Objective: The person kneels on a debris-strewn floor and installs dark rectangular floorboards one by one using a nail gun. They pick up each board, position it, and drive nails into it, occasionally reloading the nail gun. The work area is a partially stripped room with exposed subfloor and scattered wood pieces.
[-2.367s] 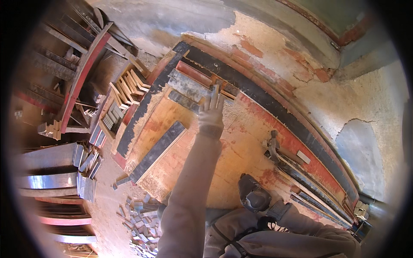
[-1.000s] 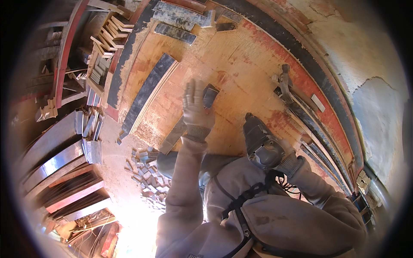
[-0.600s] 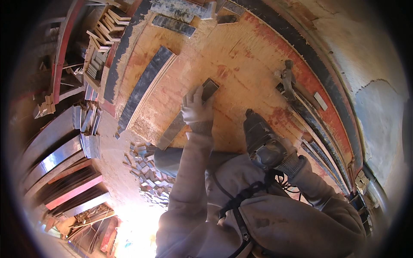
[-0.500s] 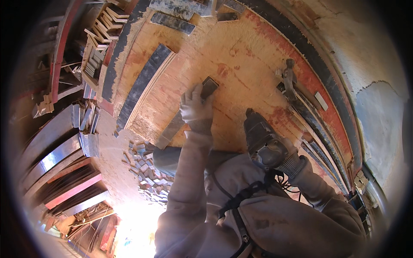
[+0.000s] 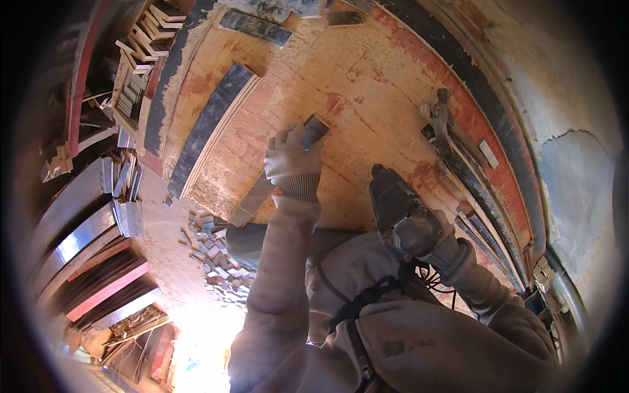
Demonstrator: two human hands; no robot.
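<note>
My left hand [image 5: 288, 160], in a pale knit-cuffed glove, is closed over a narrow dark-faced board strip [image 5: 249, 200] lying on the plywood worktop [image 5: 341, 85]. The strip's far end [image 5: 316, 131] pokes out past the fingers, and its middle is hidden under the hand. In my right hand [image 5: 441, 237], also gloved, is a dark power tool [image 5: 403, 213] with a tapered nose pointing away from me. Most of the right fingers are hidden behind the tool's body. The nose appears just over the worktop, right of the strip and apart from it.
A hammer [image 5: 441, 121] rests on long strips at the right, beside a small white block [image 5: 488, 154]. A long dark board [image 5: 213, 124] lies to the left. Cut blocks [image 5: 216, 252] are heaped on the floor. Stacked boards [image 5: 108, 285] stand at far left; a wall [image 5: 580, 177] is at right.
The view has shifted slightly, so most things sit a little further left. My left hand stays on the strip with a small turn of the fingers. The tool remains nearly still in my right hand.
</note>
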